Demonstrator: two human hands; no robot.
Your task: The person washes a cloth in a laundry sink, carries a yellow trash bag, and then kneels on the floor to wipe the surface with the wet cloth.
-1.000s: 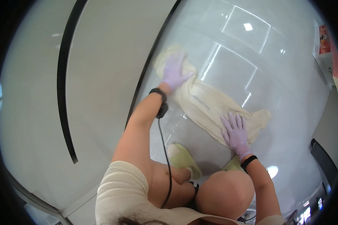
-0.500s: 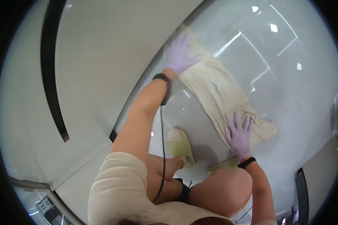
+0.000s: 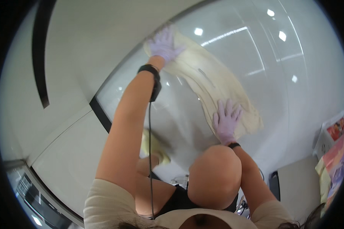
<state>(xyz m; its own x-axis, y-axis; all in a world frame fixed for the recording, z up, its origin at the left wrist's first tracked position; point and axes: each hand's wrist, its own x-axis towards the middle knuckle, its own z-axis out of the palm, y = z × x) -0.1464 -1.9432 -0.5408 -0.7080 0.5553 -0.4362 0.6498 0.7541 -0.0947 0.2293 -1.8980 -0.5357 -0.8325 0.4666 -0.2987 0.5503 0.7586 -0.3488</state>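
Note:
A cream cloth [image 3: 214, 72] lies spread in a long strip over the glossy grey tiled floor [image 3: 271, 95], creased in places and with a small slit-like mark near its middle. My left hand [image 3: 164, 45], in a lilac glove, presses on its far left end by the cabinet base, fingers spread. At the near right end, my right hand [image 3: 227, 120] rests flat on the fabric in a matching glove, its fingers also apart. Neither hand is closed round the cloth.
Pale cabinet fronts [image 3: 95, 42] with a dark strip handle [image 3: 39, 57] run along the left. A black cable [image 3: 150, 152] hangs from my left wrist device. A yellow-green slipper [image 3: 147, 143] is under me. Colourful packages [image 3: 334, 164] stand at the right edge.
Both hands have shifted to the left with the cloth under them. The view has moved too, and the packages at the right now show more.

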